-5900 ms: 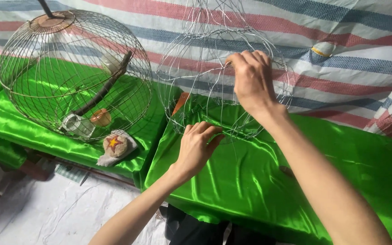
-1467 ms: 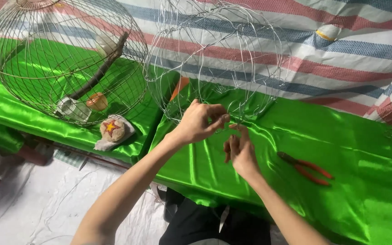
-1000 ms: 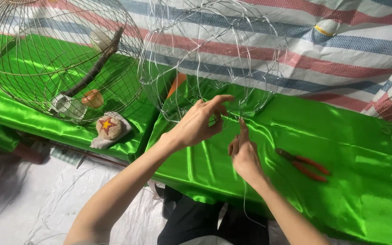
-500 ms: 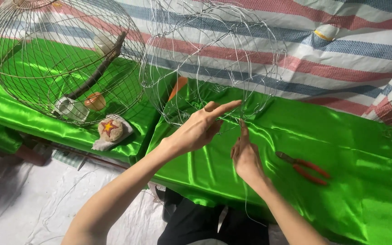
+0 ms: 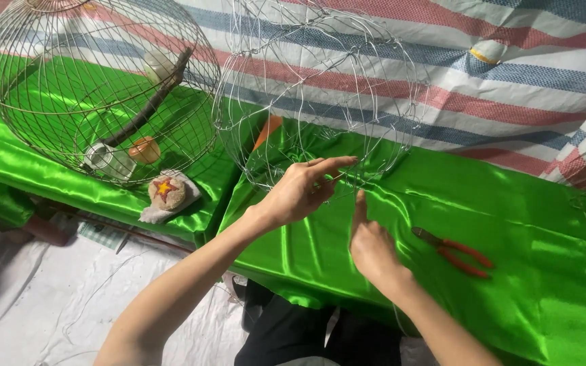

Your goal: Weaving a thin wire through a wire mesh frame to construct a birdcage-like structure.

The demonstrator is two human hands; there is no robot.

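Hands (image 5: 300, 193) at wire cage (image 5: 317, 95) rim

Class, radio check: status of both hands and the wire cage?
Left hand on unfinished wire cage lower rim, fingers extended. Right hand just below, forefinger up. Pliers lie aside on green cloth.

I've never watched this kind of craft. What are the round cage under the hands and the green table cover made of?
The unfinished cage looks like thin bare metal wire: silvery, glinting, see-through. The left hand touches its lower rim; the right hand is just below. The green cover looks like satin-type fabric, probably synthetic: glossy highlights and soft folds.
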